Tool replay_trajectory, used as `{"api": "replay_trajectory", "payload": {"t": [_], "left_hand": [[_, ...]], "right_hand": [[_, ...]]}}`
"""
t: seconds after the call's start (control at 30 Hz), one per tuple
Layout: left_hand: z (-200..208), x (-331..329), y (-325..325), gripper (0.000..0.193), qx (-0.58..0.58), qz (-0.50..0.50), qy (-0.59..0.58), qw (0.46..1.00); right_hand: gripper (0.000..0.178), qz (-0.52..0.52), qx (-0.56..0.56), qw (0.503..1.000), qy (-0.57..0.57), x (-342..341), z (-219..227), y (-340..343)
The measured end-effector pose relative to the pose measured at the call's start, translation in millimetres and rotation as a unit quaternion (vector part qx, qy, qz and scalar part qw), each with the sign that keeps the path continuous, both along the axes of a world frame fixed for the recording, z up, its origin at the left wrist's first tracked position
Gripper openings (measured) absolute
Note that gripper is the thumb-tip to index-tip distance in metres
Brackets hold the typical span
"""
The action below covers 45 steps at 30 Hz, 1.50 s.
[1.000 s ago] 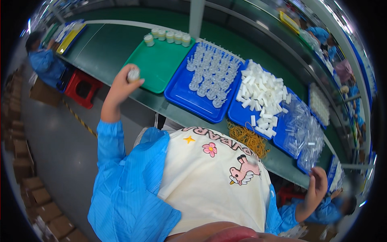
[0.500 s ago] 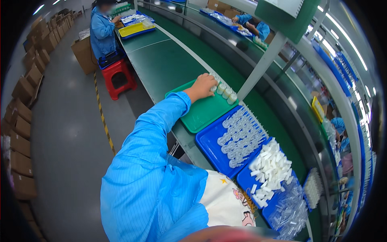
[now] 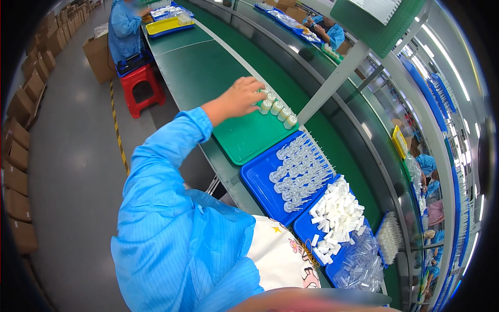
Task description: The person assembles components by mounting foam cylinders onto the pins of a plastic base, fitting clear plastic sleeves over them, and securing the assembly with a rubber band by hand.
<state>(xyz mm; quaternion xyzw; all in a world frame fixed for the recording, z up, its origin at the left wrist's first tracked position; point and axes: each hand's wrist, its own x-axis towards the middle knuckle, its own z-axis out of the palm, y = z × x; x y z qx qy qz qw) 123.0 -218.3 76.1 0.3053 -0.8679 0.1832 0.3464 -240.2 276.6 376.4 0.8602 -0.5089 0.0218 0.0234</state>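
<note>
My left hand (image 3: 239, 97) hovers over the far end of the green tray (image 3: 247, 143), its fingers bent and the thumb apart, with nothing visible between them. Just beyond the fingertips stands a cluster of small clear cylinders (image 3: 277, 108) with whitish insides, along the tray's right edge; the hand partly hides those farthest away. Beside the green tray, a blue tray (image 3: 255, 174) holds rows of clear plastic pieces (image 3: 301, 171) with thin stems. My right hand is out of view.
Nearer me are white short tubes (image 3: 338, 213) and clear plastic tubes (image 3: 358, 262) in blue trays. A slanted grey post (image 3: 332, 80) rises beside the green conveyor belt (image 3: 312, 99). Farther along the bench are a yellow tray (image 3: 169, 25), a red stool (image 3: 141, 89) and a co-worker (image 3: 123, 34).
My left hand has drawn back to the left, off the small cylinders, and its fingers have loosened. The cylinders now show more fully. The whole view has shifted slightly.
</note>
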Motion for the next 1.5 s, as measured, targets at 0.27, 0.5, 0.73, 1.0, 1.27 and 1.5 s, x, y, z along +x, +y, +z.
{"api": "replay_trajectory", "payload": {"t": [0.27,0.5,0.73,1.0,1.27,1.5], "left_hand": [[4.8,192.4,100.7,0.015,-0.077,0.214,0.074,0.971],[-75.6,346.7,326.1,0.009,-0.055,0.587,0.143,0.795],[-47.2,355.4,525.7,0.010,-0.010,0.767,0.162,0.621],[-8.7,361.8,556.7,0.014,-0.175,0.786,0.258,0.534],[-81.4,387.5,569.5,0.012,-0.080,0.828,0.227,0.506],[-221.7,335.5,717.3,0.018,0.003,0.917,0.351,0.189]], "right_hand": [[0.026,-0.065,0.069,0.989,0.112,42.7,5.4,-80.1],[0.015,0.220,-0.027,0.962,0.156,83.3,-31.9,-181.1],[0.019,0.526,-0.026,0.838,0.144,165.4,-81.4,-256.8],[0.018,0.639,-0.104,0.746,0.157,202.1,-97.4,-256.0],[0.021,0.638,-0.149,0.733,0.185,204.4,-89.9,-253.2],[0.017,0.658,-0.187,0.714,0.152,250.8,-87.2,-269.2]]}}
